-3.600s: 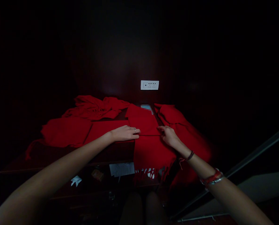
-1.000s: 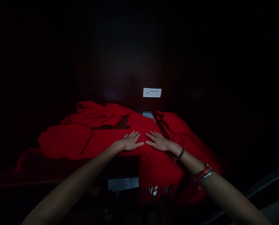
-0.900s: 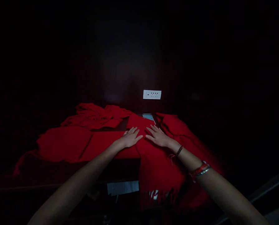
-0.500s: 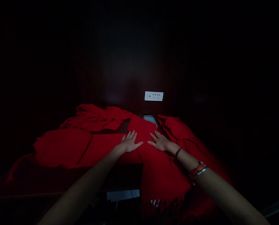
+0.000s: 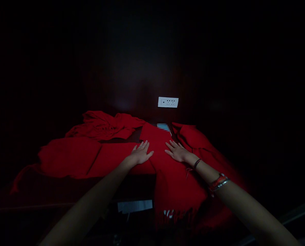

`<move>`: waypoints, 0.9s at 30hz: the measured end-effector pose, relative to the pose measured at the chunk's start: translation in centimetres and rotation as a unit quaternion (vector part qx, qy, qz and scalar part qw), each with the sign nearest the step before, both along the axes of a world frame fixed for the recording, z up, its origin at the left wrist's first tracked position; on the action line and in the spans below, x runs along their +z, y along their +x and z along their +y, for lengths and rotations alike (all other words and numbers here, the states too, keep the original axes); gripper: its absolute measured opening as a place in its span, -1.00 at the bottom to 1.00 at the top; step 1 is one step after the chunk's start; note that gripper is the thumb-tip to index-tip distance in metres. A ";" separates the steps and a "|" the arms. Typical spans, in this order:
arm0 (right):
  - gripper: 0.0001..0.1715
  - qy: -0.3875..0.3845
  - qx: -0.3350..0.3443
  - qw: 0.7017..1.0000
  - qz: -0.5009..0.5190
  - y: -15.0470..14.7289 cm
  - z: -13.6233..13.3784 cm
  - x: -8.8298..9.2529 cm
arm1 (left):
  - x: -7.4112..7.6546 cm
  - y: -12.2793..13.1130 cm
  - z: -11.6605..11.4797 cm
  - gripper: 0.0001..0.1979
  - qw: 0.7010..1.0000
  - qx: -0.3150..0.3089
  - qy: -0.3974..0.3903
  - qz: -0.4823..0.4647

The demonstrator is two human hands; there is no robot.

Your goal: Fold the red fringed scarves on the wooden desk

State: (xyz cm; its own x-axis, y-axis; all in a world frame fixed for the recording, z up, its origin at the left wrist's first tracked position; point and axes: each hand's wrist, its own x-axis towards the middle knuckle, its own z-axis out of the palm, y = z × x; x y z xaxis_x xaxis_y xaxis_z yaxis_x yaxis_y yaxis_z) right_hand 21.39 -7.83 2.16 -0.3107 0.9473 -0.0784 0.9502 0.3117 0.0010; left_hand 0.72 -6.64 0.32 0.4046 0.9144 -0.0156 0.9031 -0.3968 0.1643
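Note:
A red fringed scarf (image 5: 178, 181) lies over the table, its tasselled end hanging past the front edge. My left hand (image 5: 141, 154) rests flat on the red cloth, fingers spread, by the scarf's left edge. On its right side my right hand (image 5: 176, 152) lies palm down, also with spread fingers. Neither hand grips anything. To the left a folded red cloth (image 5: 73, 157) stretches out, partly meeting the scarf under my left hand. Another red cloth (image 5: 203, 143) lies rumpled at the right of my right hand.
Behind the folded cloth is a crumpled red fabric heap (image 5: 103, 124). A blurred-out bluish item (image 5: 163, 127) lies near the dark back wall, below a white power socket (image 5: 168, 102). Pale papers (image 5: 135, 206) show beneath the tabletop. The surroundings are very dark.
My hands have moved slightly apart, the left one leftward and the right one rightward over the cloth. The view has tipped a little, so everything sits slightly higher.

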 end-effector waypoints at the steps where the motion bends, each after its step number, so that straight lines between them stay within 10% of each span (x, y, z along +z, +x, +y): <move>1: -0.25 0.015 0.002 1.000 -0.002 0.0 -0.1 0.3 | -0.1 0.0 0.1 -0.32 1.000 0.000 0.001 -0.002; 7: -0.30 0.024 0.113 0.992 0.052 -2.3 -0.3 0.0 | -0.6 -0.2 0.1 -0.33 1.000 -0.002 0.020 -0.007; 15: -0.26 0.030 -0.014 0.999 0.009 1.6 0.4 -0.1 | -0.5 0.0 0.0 -0.32 1.000 0.006 0.019 -0.007; 21: -0.28 0.044 0.101 0.992 0.064 -1.3 -2.8 -0.1 | -0.3 -0.1 -0.4 -0.31 1.000 0.009 0.023 -0.016; 27: -0.25 0.016 0.070 0.996 0.044 -0.1 -3.4 -1.1 | -0.1 0.0 -0.5 -0.32 1.000 0.015 0.017 -0.008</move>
